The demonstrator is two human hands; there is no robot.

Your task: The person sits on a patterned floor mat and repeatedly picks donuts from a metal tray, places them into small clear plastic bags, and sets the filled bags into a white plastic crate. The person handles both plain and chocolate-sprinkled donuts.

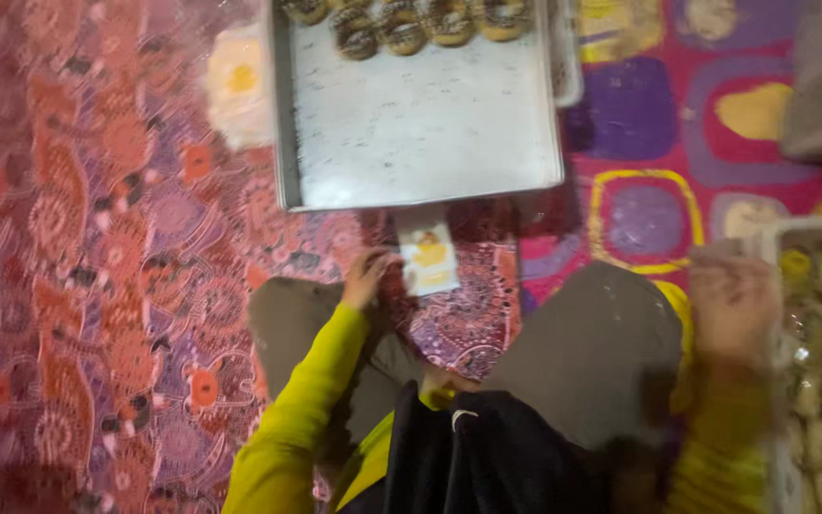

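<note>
1 blurred right hand [734,300], grip unclear

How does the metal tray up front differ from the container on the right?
The metal tray is mostly bare, with one row of dark-striped round pastries at its far edge; the container is packed with rows of pale pieces. The tray lies ahead of the knees, untouched; the container sits at the right edge, with the right hand against it. The left hand touches a small packet instead. Both rest on the patterned cloth.
</note>
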